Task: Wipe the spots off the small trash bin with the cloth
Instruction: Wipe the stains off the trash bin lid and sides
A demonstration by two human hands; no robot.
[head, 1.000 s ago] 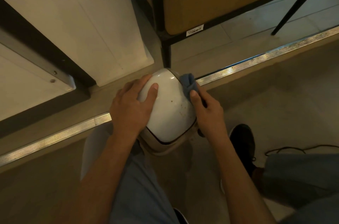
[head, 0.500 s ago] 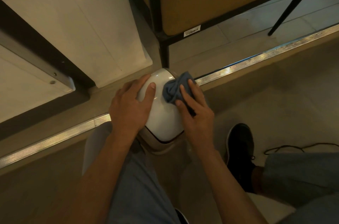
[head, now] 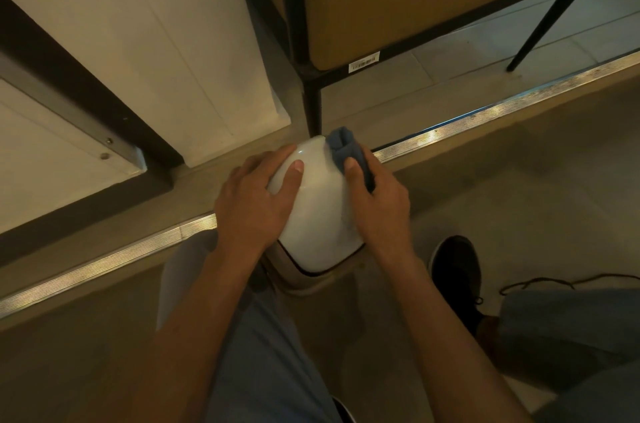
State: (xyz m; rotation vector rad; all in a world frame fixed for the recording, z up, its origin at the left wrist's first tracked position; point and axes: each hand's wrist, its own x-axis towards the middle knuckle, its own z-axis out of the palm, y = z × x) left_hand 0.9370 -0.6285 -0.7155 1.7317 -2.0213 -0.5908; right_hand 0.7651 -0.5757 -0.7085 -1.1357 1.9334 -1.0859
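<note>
White and glossy, the small trash bin (head: 320, 211) lies tipped on the floor between my knees, its long axis running away from me, rounded end pointing toward the black table leg (head: 313, 107). On its left flank I see my left hand (head: 254, 204) spread wide, fingers wrapped over the curve, thumb on top. On the right flank my right hand (head: 379, 206) grips the blue cloth (head: 346, 149), bunched under the thumb and pressed against the bin's far right shoulder. A black shoe (head: 457, 273) sits further right.
</note>
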